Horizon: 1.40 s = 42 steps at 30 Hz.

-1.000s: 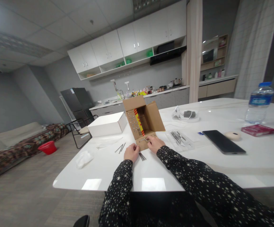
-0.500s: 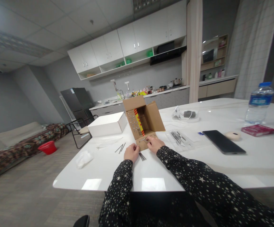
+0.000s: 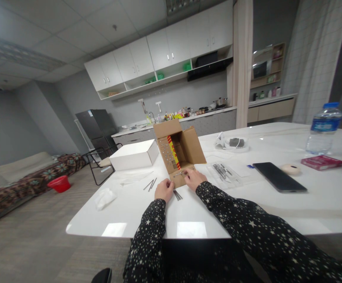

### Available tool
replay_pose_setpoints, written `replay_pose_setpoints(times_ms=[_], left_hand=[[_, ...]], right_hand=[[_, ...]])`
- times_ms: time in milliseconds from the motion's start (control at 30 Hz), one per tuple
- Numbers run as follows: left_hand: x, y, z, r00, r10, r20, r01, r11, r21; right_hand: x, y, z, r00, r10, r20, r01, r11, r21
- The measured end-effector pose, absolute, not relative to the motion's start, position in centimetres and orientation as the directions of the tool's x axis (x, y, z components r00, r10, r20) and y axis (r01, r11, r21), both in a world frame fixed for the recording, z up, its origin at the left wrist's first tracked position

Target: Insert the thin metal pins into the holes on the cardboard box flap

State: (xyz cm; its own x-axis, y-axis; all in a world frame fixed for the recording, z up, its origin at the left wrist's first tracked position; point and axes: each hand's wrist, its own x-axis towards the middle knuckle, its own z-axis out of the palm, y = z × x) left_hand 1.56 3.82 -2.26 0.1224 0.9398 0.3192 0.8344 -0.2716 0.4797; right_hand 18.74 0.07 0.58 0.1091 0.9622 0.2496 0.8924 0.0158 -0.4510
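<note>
On the glossy white table [image 3: 129,212], everything is placed here against the open brown cardboard box [image 3: 180,151]. Far to its left lies a crumpled white tissue [image 3: 105,196], and behind that a flat, matte white box [image 3: 134,154] touches the cardboard box's left wall. Between tissue and cardboard box lie 2 thin metal nails [image 3: 150,184]. The left hand [image 3: 165,190] rests just before the box's near flap [image 3: 182,176], fingers curled at the flap's left corner; whether they pinch anything is too small to tell. Beside it a small bundle of nails [image 3: 177,195] lies loose. The flap is punched with rows of holes, some holding nail heads. The right hand [image 3: 193,178] lies on the flap, fingertips bent around 1 nail there. Right of the box, a clear plastic tray [image 3: 224,174] holds more nails, then a black phone [image 3: 278,177].
</note>
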Motion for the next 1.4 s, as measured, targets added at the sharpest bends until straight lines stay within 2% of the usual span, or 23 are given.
replay_pose_setpoints(times_ms=[433, 600, 700, 800, 1000, 1133, 1400], left_hand=[[1.6, 3.8, -2.3, 0.116, 0.938, 0.326, 0.833, -0.271, 0.483], [1.6, 3.8, -2.3, 0.120, 0.937, 0.328, 0.834, -0.274, 0.478], [1.6, 3.5, -2.1, 0.118, 0.939, 0.323, 0.832, -0.271, 0.483], [1.7, 3.3, -1.9, 0.115, 0.942, 0.316, 0.834, -0.264, 0.484], [1.7, 3.2, -1.8, 0.127, 0.936, 0.327, 0.826, -0.283, 0.488], [1.7, 3.5, -2.1, 0.105, 0.938, 0.330, 0.837, -0.263, 0.480], [1.5, 3.8, -2.3, 0.120, 0.939, 0.322, 0.831, -0.273, 0.484]], right_hand=[[19.0, 0.4, 0.3, 0.113, 0.951, 0.287, 0.890, 0.032, -0.455], [19.0, 1.1, -0.5, 0.070, 0.925, 0.373, 0.839, 0.147, -0.524], [19.0, 1.7, -1.2, 0.026, 0.885, 0.465, 0.757, 0.287, -0.587], [18.9, 2.4, -1.6, 0.034, 0.865, 0.501, 0.678, 0.349, -0.647], [18.6, 3.0, -2.0, 0.090, 0.890, 0.448, 0.507, 0.346, -0.789], [18.5, 3.1, -1.8, 0.077, 0.931, 0.358, 0.365, 0.307, -0.879], [18.4, 2.7, -1.1, 0.089, 0.947, 0.309, 0.207, 0.286, -0.936]])
